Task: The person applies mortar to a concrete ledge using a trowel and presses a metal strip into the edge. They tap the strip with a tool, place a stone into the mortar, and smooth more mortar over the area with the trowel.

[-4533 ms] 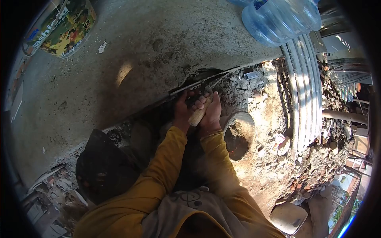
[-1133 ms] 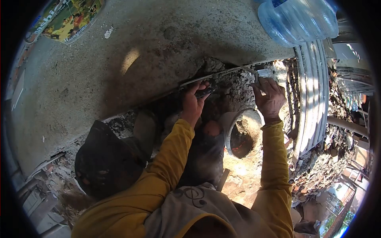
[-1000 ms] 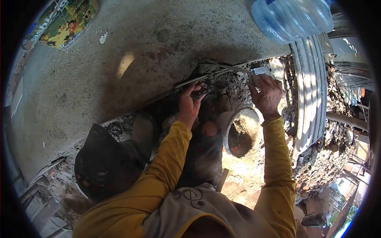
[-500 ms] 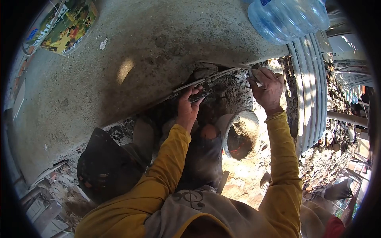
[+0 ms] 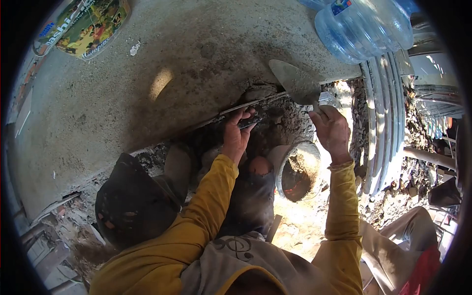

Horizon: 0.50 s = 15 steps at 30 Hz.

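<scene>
Gripping a trowel (image 5: 295,82), the right hand (image 5: 330,132) sits three o'clock of the left hand (image 5: 235,135), which clasps a dark tool (image 5: 250,121).

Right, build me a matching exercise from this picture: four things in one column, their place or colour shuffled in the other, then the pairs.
Column one:
1. trowel
2. water bottle
3. printed bucket
4. dark tool

Column two:
A. colourful label, top left
B. in the left hand, at the broken edge of the concrete slab
C. clear blue, top right
D. in the right hand, blade over the concrete slab

Pairs: 1-D, 2-C, 3-A, 4-B
</scene>
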Each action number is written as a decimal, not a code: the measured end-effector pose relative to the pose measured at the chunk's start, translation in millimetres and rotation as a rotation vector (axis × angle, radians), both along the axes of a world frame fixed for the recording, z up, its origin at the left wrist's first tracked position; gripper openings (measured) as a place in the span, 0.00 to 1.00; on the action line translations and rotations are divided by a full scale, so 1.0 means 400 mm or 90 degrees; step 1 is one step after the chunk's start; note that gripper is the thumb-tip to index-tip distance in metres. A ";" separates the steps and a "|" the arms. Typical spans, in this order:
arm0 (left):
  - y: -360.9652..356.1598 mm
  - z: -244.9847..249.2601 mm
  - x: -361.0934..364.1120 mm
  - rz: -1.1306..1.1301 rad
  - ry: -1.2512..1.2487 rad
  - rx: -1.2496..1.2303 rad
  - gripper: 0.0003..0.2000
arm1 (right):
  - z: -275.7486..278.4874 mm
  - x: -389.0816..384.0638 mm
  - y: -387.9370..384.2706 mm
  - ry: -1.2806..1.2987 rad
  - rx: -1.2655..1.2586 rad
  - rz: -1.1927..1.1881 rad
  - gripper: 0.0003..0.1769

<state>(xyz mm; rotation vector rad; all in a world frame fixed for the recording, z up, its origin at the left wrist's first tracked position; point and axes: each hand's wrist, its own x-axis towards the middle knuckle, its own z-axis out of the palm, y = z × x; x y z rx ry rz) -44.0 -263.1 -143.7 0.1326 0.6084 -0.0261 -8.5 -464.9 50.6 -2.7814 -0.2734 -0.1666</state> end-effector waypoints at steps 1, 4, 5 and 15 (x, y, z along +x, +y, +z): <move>0.001 0.002 0.000 -0.003 -0.001 0.000 0.05 | 0.002 -0.013 0.015 0.055 0.057 -0.066 0.14; -0.001 -0.013 0.000 -0.013 -0.020 -0.003 0.05 | -0.002 -0.053 0.060 0.240 0.128 -0.063 0.17; -0.002 -0.024 0.000 -0.013 -0.035 -0.006 0.05 | -0.003 -0.077 0.094 0.244 0.171 -0.051 0.18; -0.004 -0.043 0.005 -0.017 -0.020 -0.011 0.03 | 0.000 -0.105 0.184 0.288 -0.023 -0.064 0.19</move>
